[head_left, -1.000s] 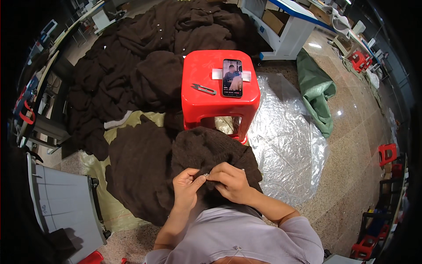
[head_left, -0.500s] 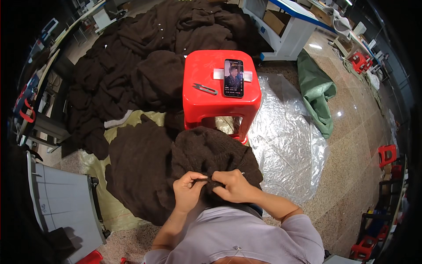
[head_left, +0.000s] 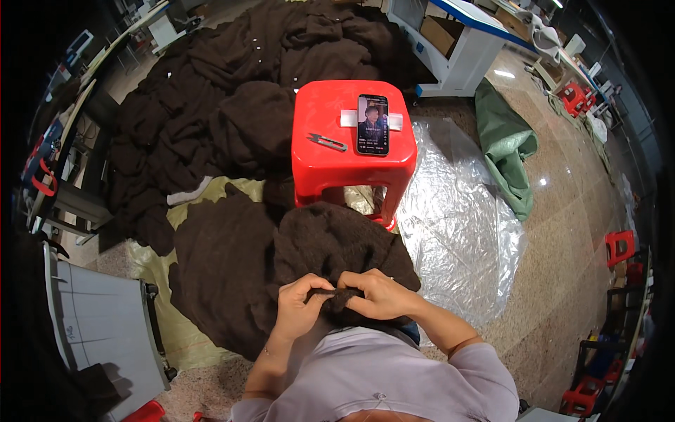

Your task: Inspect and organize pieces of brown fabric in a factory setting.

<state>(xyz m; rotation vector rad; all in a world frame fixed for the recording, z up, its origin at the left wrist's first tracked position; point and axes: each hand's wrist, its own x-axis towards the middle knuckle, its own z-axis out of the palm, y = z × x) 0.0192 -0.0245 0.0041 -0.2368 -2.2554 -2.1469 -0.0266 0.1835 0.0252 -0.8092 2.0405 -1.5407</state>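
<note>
Dark brown knitted fabric (head_left: 337, 239) lies bunched over my lap and spreads toward the left onto the floor sheet. My left hand (head_left: 299, 308) pinches an edge of it between thumb and fingertips. Close beside it, my right hand (head_left: 380, 294) grips the same edge, fingers curled, with a small fold showing between the two hands. Whether a needle or thread is in my fingers is too small to tell. Just beyond the fabric stands a red plastic stool (head_left: 320, 112), bearing thread snips (head_left: 327, 142) and a phone (head_left: 373, 125) with a lit screen.
A large heap of brown fabric (head_left: 190, 105) covers the floor at the far left. Clear plastic sheeting (head_left: 464, 232) and a green sack (head_left: 503, 155) lie to the right. A grey-white panel (head_left: 102, 316) stands close on my left; a white-and-blue table (head_left: 457, 60) stands behind the stool.
My fingers have shifted slightly along the fabric edge, and more of the fold now shows by my right hand. The picture on the phone screen differs a little.
</note>
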